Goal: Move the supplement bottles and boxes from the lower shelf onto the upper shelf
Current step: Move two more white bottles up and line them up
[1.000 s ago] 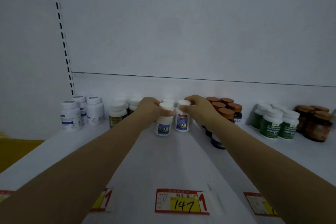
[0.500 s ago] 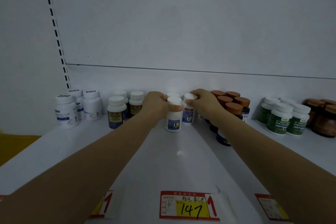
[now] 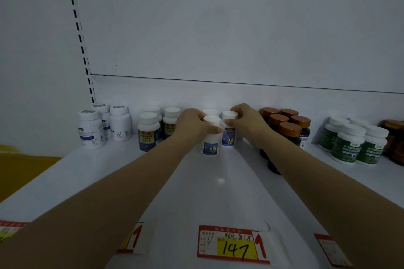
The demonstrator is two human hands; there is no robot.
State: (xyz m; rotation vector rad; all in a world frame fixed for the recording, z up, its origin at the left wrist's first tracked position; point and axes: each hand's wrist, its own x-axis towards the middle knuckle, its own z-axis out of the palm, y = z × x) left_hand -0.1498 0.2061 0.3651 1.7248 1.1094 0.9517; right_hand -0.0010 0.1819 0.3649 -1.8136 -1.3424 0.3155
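Observation:
Both my arms reach to the back of a white shelf. My left hand grips a white-capped bottle with a blue label, thumb across its front. My right hand grips a second bottle of the same kind just to the right and a little further back. Both bottles stand upright on the shelf, close together. Behind them shows the white cap of a third bottle.
Along the back wall stand groups of bottles: white ones at far left, white-capped yellow-labelled ones, brown-capped dark ones beside my right hand, green-labelled ones, brown jars at far right. Price tags line the front edge.
Both hands have pushed the two blue-labelled bottles a little further back on the shelf and kept their hold. The camera has shifted slightly.

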